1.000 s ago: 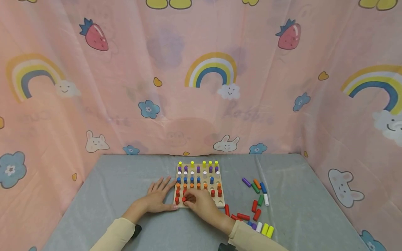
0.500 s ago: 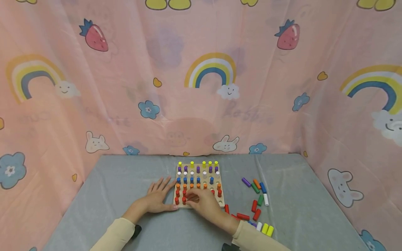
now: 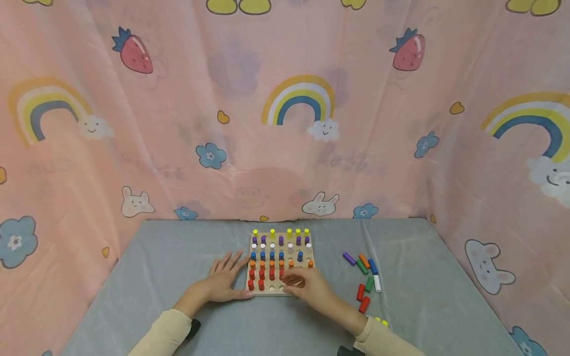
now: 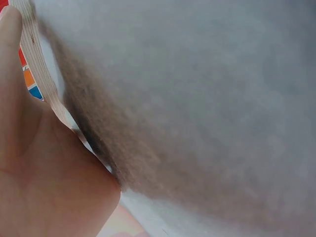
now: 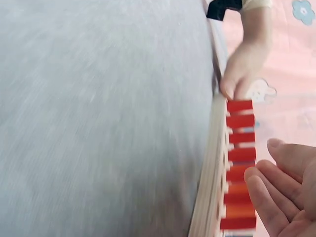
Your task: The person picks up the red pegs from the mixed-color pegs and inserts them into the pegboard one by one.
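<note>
A wooden pegboard (image 3: 277, 293) lies on the grey cloth, with rows of upright yellow, purple, white, blue, orange and red pegs. My left hand (image 3: 226, 281) lies flat with spread fingers along its left side, thumb at the front left corner; in the left wrist view the thumb (image 4: 10, 84) overlaps the board's edge. Two red pegs stand in the front row, the right one a red peg (image 3: 261, 285) beside bare holes. My right hand (image 3: 313, 288) is over the board's front right part. In the right wrist view its loosely bent fingers (image 5: 269, 197) hold nothing, close by the red pegs (image 5: 242, 153).
Loose pegs lie right of the board: a purple peg (image 3: 349, 258), an orange peg (image 3: 364, 260), a blue peg (image 3: 373, 266), a white peg (image 3: 377, 283), green ones and red pegs (image 3: 364, 304). Yellow pegs (image 3: 381, 322) show past the right sleeve. A pink printed curtain (image 3: 285, 173) encloses the table.
My right hand has let go of the second front-row red peg and moved right across the board. Its forearm now covers several loose pegs. The left hand has stayed put.
</note>
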Motion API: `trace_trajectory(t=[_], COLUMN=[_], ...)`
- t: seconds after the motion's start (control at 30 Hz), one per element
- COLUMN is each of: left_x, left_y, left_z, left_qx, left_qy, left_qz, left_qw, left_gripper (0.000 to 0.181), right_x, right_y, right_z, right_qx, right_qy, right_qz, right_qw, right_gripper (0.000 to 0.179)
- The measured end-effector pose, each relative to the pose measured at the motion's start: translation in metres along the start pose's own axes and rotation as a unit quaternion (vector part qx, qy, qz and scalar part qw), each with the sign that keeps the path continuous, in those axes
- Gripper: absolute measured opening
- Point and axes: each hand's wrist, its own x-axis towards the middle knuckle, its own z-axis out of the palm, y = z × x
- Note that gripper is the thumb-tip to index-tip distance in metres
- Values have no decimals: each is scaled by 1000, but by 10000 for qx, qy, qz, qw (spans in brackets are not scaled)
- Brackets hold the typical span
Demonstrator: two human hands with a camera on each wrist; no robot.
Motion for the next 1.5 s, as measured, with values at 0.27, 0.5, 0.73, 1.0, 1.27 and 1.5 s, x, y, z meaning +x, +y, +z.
trace_trajectory(t=[0.27,0.5,0.73,1.0,1.27,1.5], left_x=[4,7,10,11,10,8], left_y=[-7,-13,-15,-17,-16,-14], left_z=[5,11,14,17,15,14], left_qx=[-66,-117,-7,27,-13,-68], left_qy=[32,144,104,186,125,136], left_qz=[22,57,-6,-1,-2,28], left_qw=[10000,9998,9999,9998,9999,9999], left_gripper=[108,109,108,108,108,108], right_x=[-16,-30,-44,-60,-72,-76], right_y=[9,29,55,80,89,93], right_z=[-36,-67,-99,-124,-135,-135], right_qx=[-26,-465,-677,-907,-1229,-1196], right_qy=[-42,262,59,-296,-539,-507], right_qz=[395,197,267,521,375,422], right_qw=[9992,9984,9973,9941,9902,9906], right_gripper=[24,27,32,31,28,27])
